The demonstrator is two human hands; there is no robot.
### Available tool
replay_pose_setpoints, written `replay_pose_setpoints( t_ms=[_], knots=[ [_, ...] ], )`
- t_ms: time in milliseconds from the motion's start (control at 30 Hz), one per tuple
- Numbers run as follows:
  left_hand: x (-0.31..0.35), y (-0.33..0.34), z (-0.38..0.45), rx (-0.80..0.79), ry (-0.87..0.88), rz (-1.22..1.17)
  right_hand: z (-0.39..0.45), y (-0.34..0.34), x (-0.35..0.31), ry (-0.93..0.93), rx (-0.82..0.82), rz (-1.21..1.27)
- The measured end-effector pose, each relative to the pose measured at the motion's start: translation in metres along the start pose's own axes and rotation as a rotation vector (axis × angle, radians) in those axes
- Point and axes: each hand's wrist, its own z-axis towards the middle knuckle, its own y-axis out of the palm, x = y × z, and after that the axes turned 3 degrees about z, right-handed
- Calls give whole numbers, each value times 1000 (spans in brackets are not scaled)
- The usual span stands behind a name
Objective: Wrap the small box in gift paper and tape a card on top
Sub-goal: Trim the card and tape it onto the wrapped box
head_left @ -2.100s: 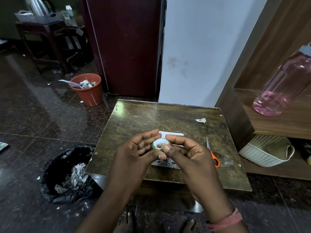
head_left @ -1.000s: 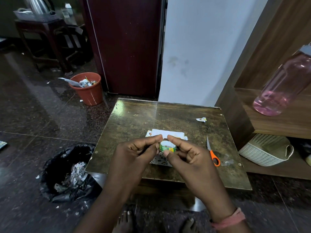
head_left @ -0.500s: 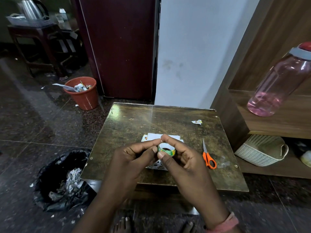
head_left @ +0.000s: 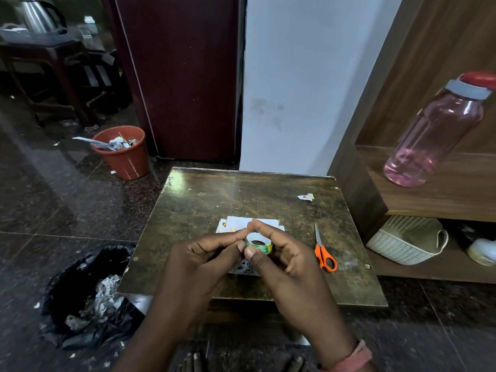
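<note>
A small green tape roll (head_left: 259, 243) is held above the low table (head_left: 204, 208). My right hand (head_left: 284, 261) grips it between thumb and fingers. My left hand (head_left: 204, 261) pinches at the roll's left rim with thumb and forefinger. Under both hands lies the box wrapped in patterned white gift paper (head_left: 225, 226), mostly hidden. A white card (head_left: 239, 220) lies on its top at the far edge.
Orange-handled scissors (head_left: 324, 255) lie on the table right of my hands. A paper scrap (head_left: 306, 197) sits near the far right corner. On the floor, a black bin bag (head_left: 88, 296) lies at left and a red bucket (head_left: 122, 153) beyond. A pink bottle (head_left: 434, 135) stands on the right shelf, a white basket (head_left: 405, 240) below.
Both hands with the tape roll have shifted slightly over the wrapped box; my left fingers have closed in on the roll's rim. The view has tilted a little.
</note>
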Motion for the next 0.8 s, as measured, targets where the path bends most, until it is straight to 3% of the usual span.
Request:
replay_pose_setpoints(
  t_ms=[800],
  knots=[
    [1, 2, 1, 46, -27, -80, -2, -3, -2, 11, -50, 9]
  ],
)
